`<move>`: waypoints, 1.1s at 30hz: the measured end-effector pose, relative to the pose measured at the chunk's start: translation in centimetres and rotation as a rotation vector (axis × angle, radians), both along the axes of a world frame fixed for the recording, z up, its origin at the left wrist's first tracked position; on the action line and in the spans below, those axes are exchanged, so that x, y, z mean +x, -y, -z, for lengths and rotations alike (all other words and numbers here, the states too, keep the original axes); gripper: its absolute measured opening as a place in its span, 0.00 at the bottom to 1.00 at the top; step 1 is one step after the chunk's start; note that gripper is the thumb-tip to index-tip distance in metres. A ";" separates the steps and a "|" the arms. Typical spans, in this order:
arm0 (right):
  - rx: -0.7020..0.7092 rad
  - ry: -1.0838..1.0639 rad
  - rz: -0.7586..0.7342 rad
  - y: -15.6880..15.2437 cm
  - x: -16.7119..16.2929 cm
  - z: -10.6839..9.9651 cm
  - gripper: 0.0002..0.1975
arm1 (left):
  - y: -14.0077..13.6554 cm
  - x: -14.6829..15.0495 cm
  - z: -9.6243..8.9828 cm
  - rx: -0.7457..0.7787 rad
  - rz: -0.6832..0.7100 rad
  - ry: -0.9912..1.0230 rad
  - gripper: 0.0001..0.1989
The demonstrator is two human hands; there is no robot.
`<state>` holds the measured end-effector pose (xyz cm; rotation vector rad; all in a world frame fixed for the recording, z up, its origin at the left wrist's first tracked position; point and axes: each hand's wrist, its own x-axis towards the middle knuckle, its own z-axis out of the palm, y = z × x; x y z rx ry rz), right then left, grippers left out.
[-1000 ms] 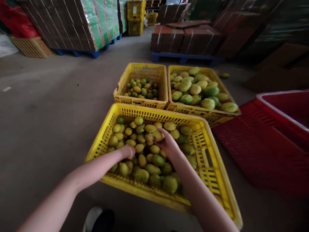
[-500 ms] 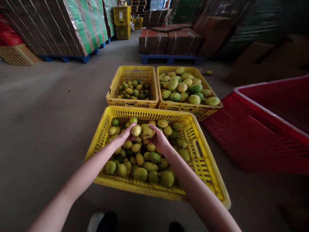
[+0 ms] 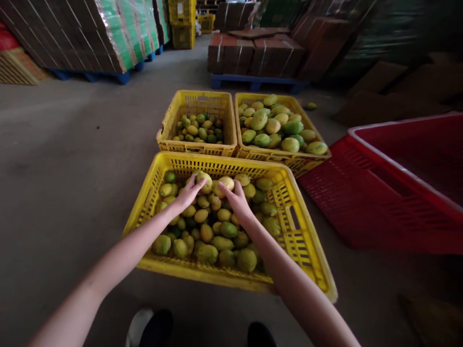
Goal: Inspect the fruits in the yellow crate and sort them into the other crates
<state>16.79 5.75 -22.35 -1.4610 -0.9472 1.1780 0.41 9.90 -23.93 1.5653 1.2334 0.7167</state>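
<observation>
My left hand [image 3: 191, 192] is closed around a yellow-green lemon [image 3: 205, 183], with the thumb over its near side. Beside it, my right hand [image 3: 236, 196] grips a yellower lemon [image 3: 226, 182] between thumb and fingers. A small gap separates the two fruits. Both hands are over the far half of a wide yellow crate [image 3: 314, 260], just above many loose green and yellow lemons [image 3: 207, 233] that cover its bottom. Fingers on the far side of each fruit are partly hidden.
Beyond the near crate stand a yellow crate of small lemons [image 3: 162, 137] and another heaped with larger fruit [image 3: 307, 149]. A red crate [image 3: 361, 183] is tilted at the right. Strapped cartons [image 3: 235, 55] sit on a blue pallet [image 3: 255, 83] farther back.
My hands have drawn slightly apart and away from me. Different sides of fruit, or different lemons, now show in them. The whole view has shifted a little.
</observation>
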 end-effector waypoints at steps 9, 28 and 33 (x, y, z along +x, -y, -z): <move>0.577 0.689 0.025 0.3 1.6 0.1 0.25 | -0.1 -1.9 -1.0 0.419 0.003 0.277 0.30; 0.614 0.476 0.040 0.0 1.5 0.3 0.26 | 0.1 -1.7 -0.9 0.356 0.007 0.369 0.28; 0.107 -0.152 -0.225 0.0 1.1 -0.8 0.30 | 0.0 -1.5 -1.1 -0.211 -0.015 0.396 0.32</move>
